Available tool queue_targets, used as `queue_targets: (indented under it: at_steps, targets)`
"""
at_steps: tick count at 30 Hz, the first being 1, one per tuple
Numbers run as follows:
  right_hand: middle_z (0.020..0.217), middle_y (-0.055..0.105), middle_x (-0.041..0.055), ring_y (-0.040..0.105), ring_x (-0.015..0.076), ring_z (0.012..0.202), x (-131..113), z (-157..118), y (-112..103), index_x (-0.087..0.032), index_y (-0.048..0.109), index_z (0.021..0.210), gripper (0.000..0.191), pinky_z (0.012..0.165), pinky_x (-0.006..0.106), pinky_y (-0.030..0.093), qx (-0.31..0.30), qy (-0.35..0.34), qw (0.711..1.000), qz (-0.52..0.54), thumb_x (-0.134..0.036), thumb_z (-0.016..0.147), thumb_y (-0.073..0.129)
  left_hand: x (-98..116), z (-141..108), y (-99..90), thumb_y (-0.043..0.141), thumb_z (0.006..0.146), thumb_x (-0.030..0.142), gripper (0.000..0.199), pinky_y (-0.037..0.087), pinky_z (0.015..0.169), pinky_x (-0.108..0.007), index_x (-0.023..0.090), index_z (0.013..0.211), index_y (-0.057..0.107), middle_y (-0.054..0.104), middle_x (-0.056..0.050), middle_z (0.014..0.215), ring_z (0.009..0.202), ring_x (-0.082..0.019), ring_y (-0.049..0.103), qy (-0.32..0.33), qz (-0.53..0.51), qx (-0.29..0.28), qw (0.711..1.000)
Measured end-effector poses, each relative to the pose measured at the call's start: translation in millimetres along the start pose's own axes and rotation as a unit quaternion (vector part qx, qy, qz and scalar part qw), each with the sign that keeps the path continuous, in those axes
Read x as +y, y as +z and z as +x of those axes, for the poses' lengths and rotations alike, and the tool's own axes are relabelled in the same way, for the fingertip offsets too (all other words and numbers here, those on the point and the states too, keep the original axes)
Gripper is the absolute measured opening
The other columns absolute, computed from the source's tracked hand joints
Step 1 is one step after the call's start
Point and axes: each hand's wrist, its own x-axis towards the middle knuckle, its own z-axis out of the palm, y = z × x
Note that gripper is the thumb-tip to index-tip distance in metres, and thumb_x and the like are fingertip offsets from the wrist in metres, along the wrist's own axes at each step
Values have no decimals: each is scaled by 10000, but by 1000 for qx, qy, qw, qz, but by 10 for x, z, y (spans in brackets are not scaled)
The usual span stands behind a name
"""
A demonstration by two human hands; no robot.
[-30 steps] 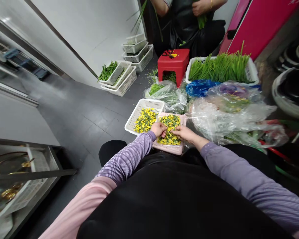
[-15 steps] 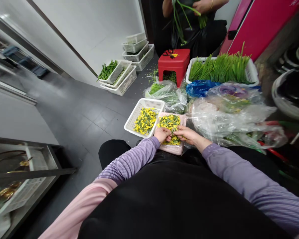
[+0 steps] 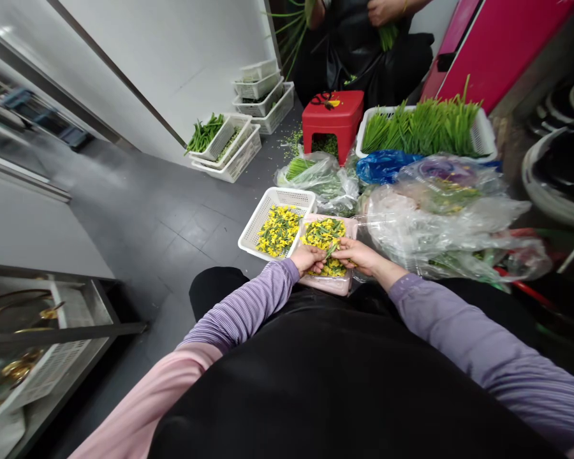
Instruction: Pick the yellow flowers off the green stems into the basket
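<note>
We have both hands over the pink tray (image 3: 335, 285) of yellow flowers with green stems, which sits at our knees, right in front of the lap, so neither arm has to stretch. Left hand (image 3: 308, 258) and right hand (image 3: 361, 254) meet at the tray's near half, fingers pinched narrow on a small green stem (image 3: 331, 249) held between them; the grip looks like a two-handed pinch, probably so one hand steadies the stem while the other works the end, but we cannot tell exactly which fingers close on it. The white basket (image 3: 261, 218) touches the tray's left side and holds a similar yellow and green pile, likely put there so the left hand can reach it without a lean. Clear plastic bags (image 3: 440, 217) of greens lie to the right, near the tray, with a blue bag (image 3: 382, 167) behind them. Farther back, a white crate of long green stalks (image 3: 423, 127) stands beside a red stool (image 3: 332, 118) with scissors on top. Stacked white baskets (image 3: 263, 95) and one with green pods (image 3: 205, 135) sit by the wall, well apart from us. Another person's hands (image 3: 385, 9) hold green stalks at the top edge, separate from ours.
</note>
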Motion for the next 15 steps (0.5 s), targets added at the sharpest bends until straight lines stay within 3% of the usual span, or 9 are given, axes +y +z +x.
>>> queue_targets:
  at_steps: [9,15]
  targets:
    - [487,406,-88,297,18,353,1,-24,31,-168,496,793,317,323,159,152,17,-4,1000,-6,-270,562,687,24,-24,-1,573,739,165,89,403,383,-166,88,725,531,487,52,404,316,-44,450,52,143,20,988]
    - [418,361,-84,279,27,341,33,-21,74,-159,498,730,281,325,163,158,75,-18,997,-15,-365,631,660,107,-95,63,566,734,152,67,409,384,-161,89,723,546,469,58,398,333,-40,443,58,182,8,981]
